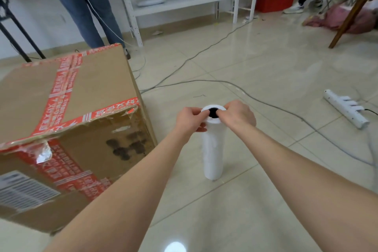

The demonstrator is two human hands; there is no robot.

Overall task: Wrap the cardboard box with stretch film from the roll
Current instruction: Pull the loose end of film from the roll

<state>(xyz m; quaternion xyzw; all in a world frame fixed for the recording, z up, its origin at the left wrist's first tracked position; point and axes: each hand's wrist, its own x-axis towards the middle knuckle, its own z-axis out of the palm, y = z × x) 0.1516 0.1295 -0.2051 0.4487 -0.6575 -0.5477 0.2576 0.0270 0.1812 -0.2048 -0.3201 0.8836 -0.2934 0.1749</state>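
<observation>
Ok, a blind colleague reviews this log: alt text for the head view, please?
The left hand and right hand pinch the top rim of an upright white roll of stretch film standing on a pale tiled floor. A large brown cardboard box sealed with red printed tape sits to its left, apart; a white power strip lies to the right.
</observation>
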